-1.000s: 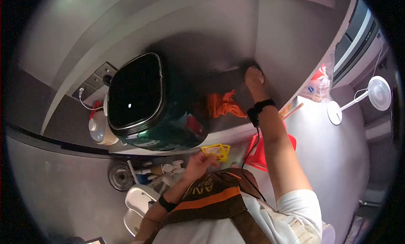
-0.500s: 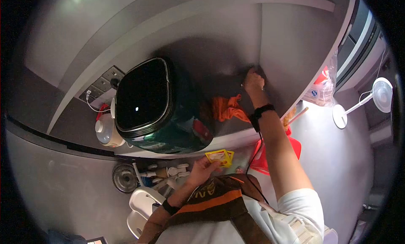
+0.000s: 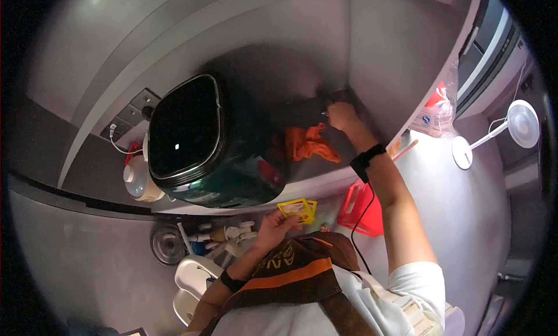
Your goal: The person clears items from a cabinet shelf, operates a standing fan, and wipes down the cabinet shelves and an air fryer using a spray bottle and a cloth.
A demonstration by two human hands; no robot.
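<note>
Two or so small yellow packets are pinched in my left hand, in front of the shelf edge. My right hand reaches deep into the niche, close to its back right corner. Its fingers are curled closed, and a small shiny bit shows at the fingertips, too small to name. An orange cloth lies crumpled on the dark shelf surface, left of my right wrist. Beside the cloth stands a dark green appliance with a glossy black top.
A translucent jug and wall sockets are left of the appliance. Below are a round glass lid, a white chair and a red bin. At right are a plastic bag and a white fan.
My right hand has drawn back a little from the niche corner, and the shiny bit at its fingertips shows more. The view has shifted slightly. My left hand keeps the yellow packets.
</note>
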